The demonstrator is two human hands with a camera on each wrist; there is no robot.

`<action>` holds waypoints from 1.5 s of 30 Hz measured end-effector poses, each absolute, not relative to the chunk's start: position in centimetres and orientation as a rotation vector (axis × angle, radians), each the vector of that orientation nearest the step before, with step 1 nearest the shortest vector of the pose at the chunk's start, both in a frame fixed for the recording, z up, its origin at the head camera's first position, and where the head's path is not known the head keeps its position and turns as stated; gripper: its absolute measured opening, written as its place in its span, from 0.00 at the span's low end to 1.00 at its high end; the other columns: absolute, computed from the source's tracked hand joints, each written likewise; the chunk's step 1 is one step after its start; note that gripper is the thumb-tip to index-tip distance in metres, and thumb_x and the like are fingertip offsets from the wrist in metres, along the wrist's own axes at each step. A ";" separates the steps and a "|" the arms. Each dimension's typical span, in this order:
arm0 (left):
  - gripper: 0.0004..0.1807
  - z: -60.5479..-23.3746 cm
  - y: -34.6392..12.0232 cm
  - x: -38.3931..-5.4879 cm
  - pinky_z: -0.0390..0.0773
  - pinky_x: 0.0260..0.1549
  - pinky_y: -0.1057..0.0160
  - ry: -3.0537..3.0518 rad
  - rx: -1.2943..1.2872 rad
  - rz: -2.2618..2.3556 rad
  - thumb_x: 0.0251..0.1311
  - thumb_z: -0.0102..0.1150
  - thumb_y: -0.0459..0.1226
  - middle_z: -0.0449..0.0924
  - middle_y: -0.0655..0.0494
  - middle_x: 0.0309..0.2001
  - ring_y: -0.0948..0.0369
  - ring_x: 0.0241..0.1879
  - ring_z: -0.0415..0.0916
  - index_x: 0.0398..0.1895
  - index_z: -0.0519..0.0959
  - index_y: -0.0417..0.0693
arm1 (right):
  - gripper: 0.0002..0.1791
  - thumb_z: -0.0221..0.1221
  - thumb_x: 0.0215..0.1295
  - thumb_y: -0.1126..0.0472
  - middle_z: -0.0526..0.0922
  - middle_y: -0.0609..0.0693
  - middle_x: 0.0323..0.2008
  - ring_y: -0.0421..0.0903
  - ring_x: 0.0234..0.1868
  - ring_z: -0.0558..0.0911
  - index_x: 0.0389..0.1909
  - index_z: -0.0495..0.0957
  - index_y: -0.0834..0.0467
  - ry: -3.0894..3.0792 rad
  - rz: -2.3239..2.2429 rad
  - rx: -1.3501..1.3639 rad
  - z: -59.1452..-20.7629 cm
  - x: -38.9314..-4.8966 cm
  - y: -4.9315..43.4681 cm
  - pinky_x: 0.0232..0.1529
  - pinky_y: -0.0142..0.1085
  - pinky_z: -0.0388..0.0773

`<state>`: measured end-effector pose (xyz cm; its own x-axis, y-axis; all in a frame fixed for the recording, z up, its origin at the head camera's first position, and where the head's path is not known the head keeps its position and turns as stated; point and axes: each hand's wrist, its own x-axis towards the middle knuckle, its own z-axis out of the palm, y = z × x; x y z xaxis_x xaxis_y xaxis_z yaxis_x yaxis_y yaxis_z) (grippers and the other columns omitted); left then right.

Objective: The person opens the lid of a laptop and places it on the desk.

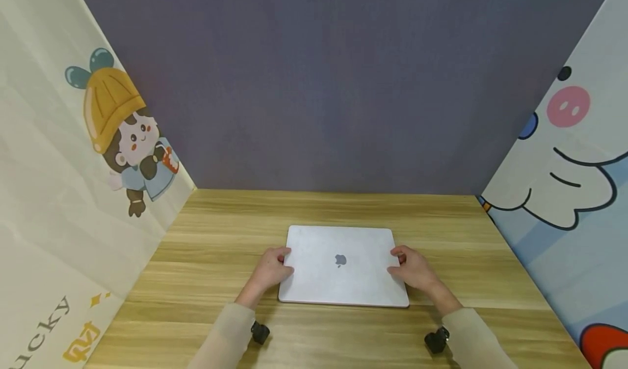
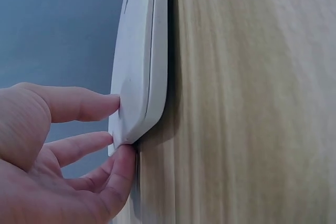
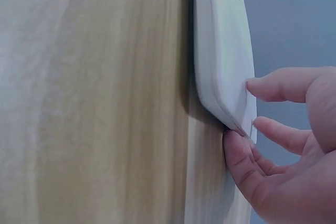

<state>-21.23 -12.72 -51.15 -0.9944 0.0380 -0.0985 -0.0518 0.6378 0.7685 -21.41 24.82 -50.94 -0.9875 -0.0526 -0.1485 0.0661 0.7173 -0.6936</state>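
Observation:
A closed silver laptop (image 1: 343,282) with a dark apple logo on its lid lies flat over the wooden table, roughly centred in the head view. My left hand (image 1: 270,269) grips its left side, the thumb on top of the lid and fingers at the side edge. In the left wrist view the thumb (image 2: 100,106) presses the lid while a fingertip tucks under the edge. On the opposite side my right hand (image 1: 416,269) pinches the laptop the same way. The right wrist view shows that thumb (image 3: 273,85) on the lid and a finger at the underside.
The light wood table (image 1: 235,216) runs back to a dark grey panel (image 1: 314,85). A cream panel (image 1: 59,194) with a cartoon figure stands on the left, and a blue and white cartoon panel (image 1: 564,194) on the right. Small black devices (image 1: 260,332) sit at both wrists.

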 end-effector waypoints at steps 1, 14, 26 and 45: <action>0.30 -51.2 -12.7 -21.2 0.82 0.33 0.58 2.752 0.000 1.294 0.51 0.69 0.28 0.77 0.41 0.45 0.53 0.39 0.75 0.61 0.78 0.33 | 0.26 0.67 0.62 0.61 0.77 0.59 0.43 0.51 0.40 0.75 0.59 0.75 0.67 2.766 -1.118 0.006 -51.0 -21.4 24.8 0.36 0.40 0.76; 0.26 -50.7 -13.0 -20.4 0.83 0.44 0.50 2.890 0.183 1.075 0.58 0.69 0.32 0.75 0.37 0.53 0.50 0.46 0.77 0.59 0.78 0.29 | 0.25 0.69 0.60 0.64 0.80 0.61 0.47 0.53 0.46 0.78 0.56 0.77 0.72 2.802 -1.203 -0.160 -50.1 -19.4 25.0 0.44 0.42 0.79; 0.33 -50.7 -13.7 -19.1 0.66 0.67 0.40 2.915 0.504 0.750 0.67 0.63 0.41 0.65 0.32 0.69 0.37 0.68 0.62 0.69 0.69 0.30 | 0.24 0.70 0.62 0.57 0.81 0.60 0.53 0.59 0.55 0.79 0.55 0.80 0.66 2.937 -0.949 -0.393 -49.8 -17.4 25.1 0.58 0.55 0.77; 0.58 -50.9 -14.5 -18.0 0.57 0.72 0.38 2.834 0.581 0.561 0.59 0.63 0.65 0.52 0.34 0.77 0.37 0.75 0.52 0.77 0.56 0.32 | 0.45 0.72 0.54 0.37 0.73 0.65 0.62 0.64 0.63 0.73 0.63 0.76 0.66 3.021 -0.560 -0.542 -50.6 -15.5 25.4 0.62 0.57 0.75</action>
